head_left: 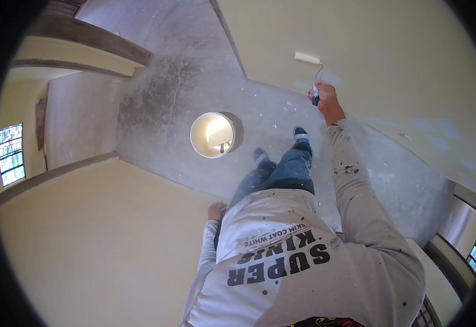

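My right hand (327, 100) is closed round the handle of a small paint roller (307, 58), arm stretched forward. The roller's white sleeve is up against the pale cream wall (369, 49) on the right, or very close to it; I cannot tell which. My left hand (217, 211) hangs low beside my left hip, close to the other cream wall (112, 229). Its fingers are too small and partly hidden to read. Ahead of my feet, a round cream bucket (196, 143) stands on the floor, with a pale flat piece and a small dark part inside.
Grey, stained concrete floor (156, 109) runs under me and ahead, with a crack and white specks. Brown-edged ledges (85, 41) stand at the upper left. Barred windows (11, 154) show at both sides. Bluish light patches (439, 131) lie on the right wall.
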Tool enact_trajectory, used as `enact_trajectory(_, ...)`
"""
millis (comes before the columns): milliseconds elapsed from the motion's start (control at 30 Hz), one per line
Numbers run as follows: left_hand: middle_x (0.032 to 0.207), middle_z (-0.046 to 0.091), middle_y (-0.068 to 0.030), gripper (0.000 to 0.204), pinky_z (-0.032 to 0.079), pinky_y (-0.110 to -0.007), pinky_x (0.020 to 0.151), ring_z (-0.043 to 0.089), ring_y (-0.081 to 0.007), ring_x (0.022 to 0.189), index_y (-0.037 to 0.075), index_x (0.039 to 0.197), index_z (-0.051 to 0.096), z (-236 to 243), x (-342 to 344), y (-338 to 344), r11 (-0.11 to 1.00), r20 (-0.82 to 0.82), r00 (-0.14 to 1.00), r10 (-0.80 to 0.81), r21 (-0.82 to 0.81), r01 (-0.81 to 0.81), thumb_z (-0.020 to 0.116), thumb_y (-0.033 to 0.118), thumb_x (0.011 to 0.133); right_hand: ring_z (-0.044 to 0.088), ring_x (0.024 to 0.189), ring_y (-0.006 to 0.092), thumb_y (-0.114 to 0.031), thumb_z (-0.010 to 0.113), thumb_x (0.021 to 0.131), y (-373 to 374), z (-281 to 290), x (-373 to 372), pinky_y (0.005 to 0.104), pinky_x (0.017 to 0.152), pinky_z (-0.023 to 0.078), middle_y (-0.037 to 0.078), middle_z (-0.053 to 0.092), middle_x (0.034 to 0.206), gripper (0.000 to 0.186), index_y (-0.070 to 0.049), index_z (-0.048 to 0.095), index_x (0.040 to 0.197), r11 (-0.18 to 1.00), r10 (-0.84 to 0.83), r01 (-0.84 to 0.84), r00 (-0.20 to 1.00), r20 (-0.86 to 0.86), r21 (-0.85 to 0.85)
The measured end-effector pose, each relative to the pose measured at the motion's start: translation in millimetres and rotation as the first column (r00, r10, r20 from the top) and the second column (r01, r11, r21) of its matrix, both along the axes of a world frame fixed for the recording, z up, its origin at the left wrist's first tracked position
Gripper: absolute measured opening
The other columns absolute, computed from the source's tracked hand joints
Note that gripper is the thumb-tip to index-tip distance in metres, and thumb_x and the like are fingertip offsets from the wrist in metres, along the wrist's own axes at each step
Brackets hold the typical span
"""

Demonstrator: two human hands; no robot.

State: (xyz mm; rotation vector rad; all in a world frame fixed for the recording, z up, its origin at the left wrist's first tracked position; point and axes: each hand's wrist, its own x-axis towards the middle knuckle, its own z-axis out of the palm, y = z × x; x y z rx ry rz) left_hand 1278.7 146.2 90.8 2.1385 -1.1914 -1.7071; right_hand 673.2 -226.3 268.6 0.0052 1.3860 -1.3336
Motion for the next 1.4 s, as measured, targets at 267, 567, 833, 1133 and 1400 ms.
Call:
enact_trajectory(267,0.122,0.066,-0.0146,0.026,0.046,-0.039,0.104,0.06,-0.0307,0.118,0.016,0.103,0.076,-20,8,8,0.998,0.066,0.996,-0.063,-0.009,0.064,0.065,0.031,0.084,0.054,0.054,0.0238,-0.006,0.054,0.096,28,73,-9,0.0359,0.046,0.047,0.015,0.056,0.072,0.014,0.004,0.052,0.104,0.984,0.031,-0.037,0.999,-0.038,-0.173)
enact_trajectory(567,0.122,0.067,-0.0125,0.021,0.048,-0.04,0.1,0.061,-0.0312,0.115,0.018,0.1,0.076,-32,-6,8,0.999,-0.064,0.998,0.004,-0.033,-0.007,0.064,0.027,0.085,0.053,0.057,0.0214,-0.005,0.047,0.098,14,7,-29,0.0325,0.048,0.046,0.013,0.054,0.074,0.008,0.0,0.051,0.101,1.0,0.012,-0.012,0.999,-0.031,0.017)
enact_trajectory(833,0.112,0.069,-0.0098,0.02,0.049,-0.036,0.093,0.063,-0.0251,0.104,0.013,0.101,0.074,-25,-3,24,0.996,0.058,0.998,-0.039,-0.073,0.043,0.065,0.024,0.087,0.053,0.057,0.0209,-0.008,0.051,0.097,34,50,-27,0.032,0.049,0.047,0.013,0.054,0.073,0.011,0.002,0.052,0.101,0.982,0.086,-0.096,0.994,-0.066,-0.163)
enact_trajectory(1133,0.092,0.075,-0.0067,0.038,0.053,-0.029,0.078,0.066,-0.0144,0.082,-0.001,0.107,0.07,-24,-35,25,0.987,-0.014,0.998,-0.057,-0.151,0.054,0.061,0.034,0.095,0.054,0.06,0.0205,-0.01,0.052,0.098,37,69,-23,0.0316,0.05,0.048,0.012,0.053,0.075,0.013,0.002,0.051,0.101,0.989,0.089,-0.097,0.993,-0.073,-0.113)
enact_trajectory(1400,0.094,0.074,-0.0054,0.034,0.054,-0.028,0.075,0.066,-0.0135,0.081,-0.002,0.108,0.068,-26,-24,58,0.985,0.065,0.997,-0.051,-0.16,0.061,0.065,0.029,0.095,0.053,0.059,0.0199,-0.01,0.046,0.1,23,84,2,0.0308,0.05,0.047,0.012,0.053,0.074,0.013,0.001,0.05,0.105,0.992,0.092,-0.1,0.991,-0.1,-0.074)
